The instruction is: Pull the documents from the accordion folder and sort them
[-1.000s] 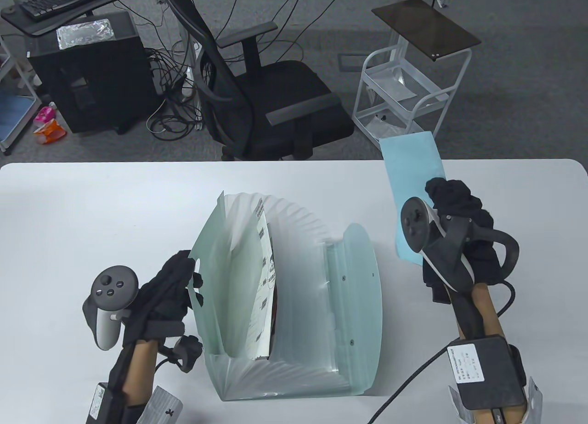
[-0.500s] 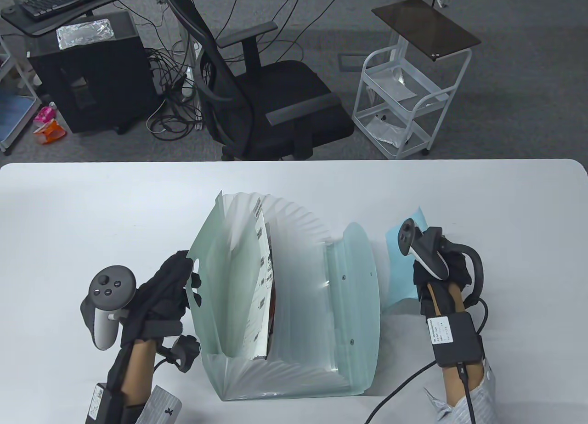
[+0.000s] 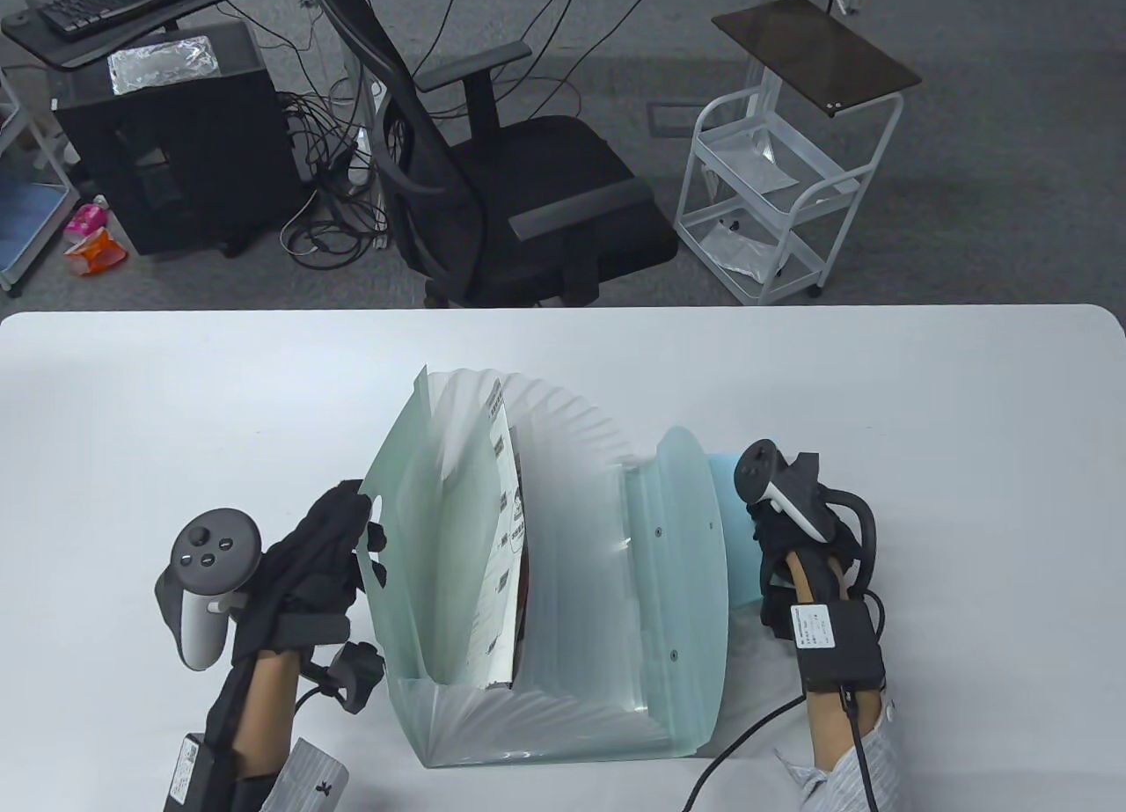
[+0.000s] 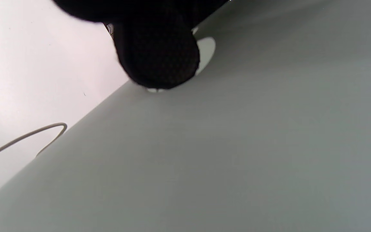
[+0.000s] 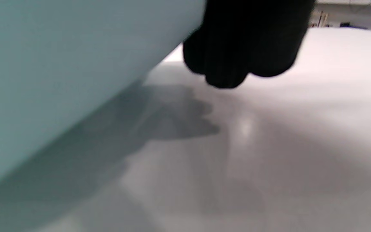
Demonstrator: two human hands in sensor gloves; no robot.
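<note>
A pale green translucent accordion folder (image 3: 607, 530) stands fanned open mid-table, with a white printed document (image 3: 503, 530) upright in a left pocket. My left hand (image 3: 365, 548) grips the folder's left cover; in the left wrist view a gloved fingertip (image 4: 159, 54) presses on that cover (image 4: 237, 145). My right hand (image 3: 767, 530) holds a light blue sheet (image 3: 723, 478) low beside the folder's right flap, which hides most of it. In the right wrist view the blue sheet (image 5: 60, 64) fills the left, beside my curled fingers (image 5: 243, 48).
The white table (image 3: 968, 451) extends wide on both sides of the folder. A black cable (image 3: 748, 742) trails from my right wrist to the front edge. Beyond the far edge stand an office chair (image 3: 528, 196) and a white cart (image 3: 774, 187).
My right hand has brought the blue sheet down and left, from raised over the table's far right to low beside the folder's right flap. My left hand has not moved.
</note>
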